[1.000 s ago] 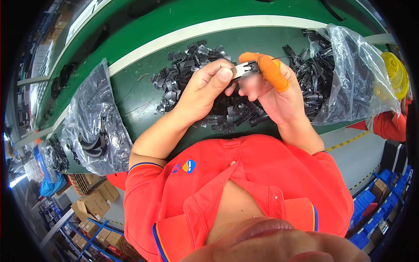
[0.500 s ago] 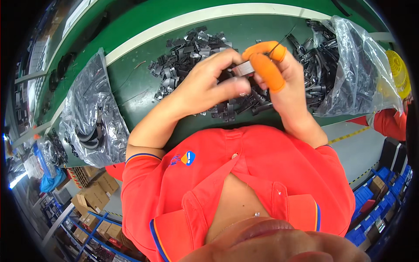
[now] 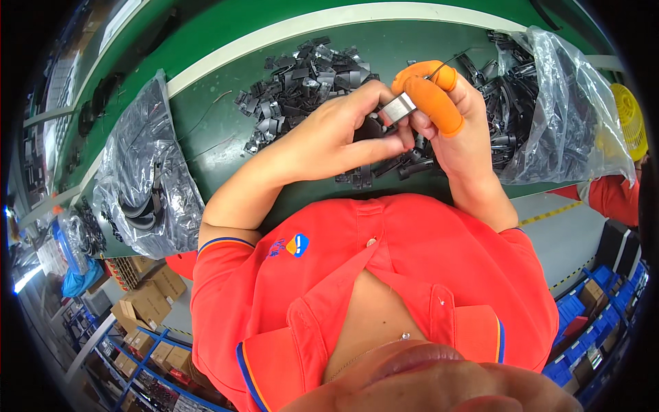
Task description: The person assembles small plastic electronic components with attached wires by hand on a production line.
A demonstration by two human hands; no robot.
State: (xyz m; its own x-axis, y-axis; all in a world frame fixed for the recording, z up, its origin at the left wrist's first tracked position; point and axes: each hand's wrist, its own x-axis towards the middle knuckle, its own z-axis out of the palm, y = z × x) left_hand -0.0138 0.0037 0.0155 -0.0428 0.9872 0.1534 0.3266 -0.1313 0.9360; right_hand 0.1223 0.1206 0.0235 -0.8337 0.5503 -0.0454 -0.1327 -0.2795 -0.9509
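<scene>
Over the bench, my two hands meet around a small silvery rectangular metal piece [image 3: 398,108], which looks like a buckle or clip. My left hand [image 3: 347,130] is closed, its forefinger and thumb tips at the piece. Orange covers sheathe two fingers of my right hand [image 3: 456,117], which is curled closed on the piece's other side. A thin dark strand [image 3: 446,62] sticks out between those orange fingers; its other end is hidden. Below and behind my hands lies a heap of small black pieces [image 3: 302,79], some shiny.
A clear plastic bag [image 3: 570,117] with many black strips lies at the right, beside a yellow basket [image 3: 626,120]. Another clear bag [image 3: 141,178], with curved black parts, is at the left bench edge. Thin strands rest on the green bench [image 3: 206,127]. Another person's red sleeve [image 3: 611,199] shows at right.
Both hands have shifted slightly right. The metal piece has turned and shows more of its face. My left thumb has closed in toward my right fingers.
</scene>
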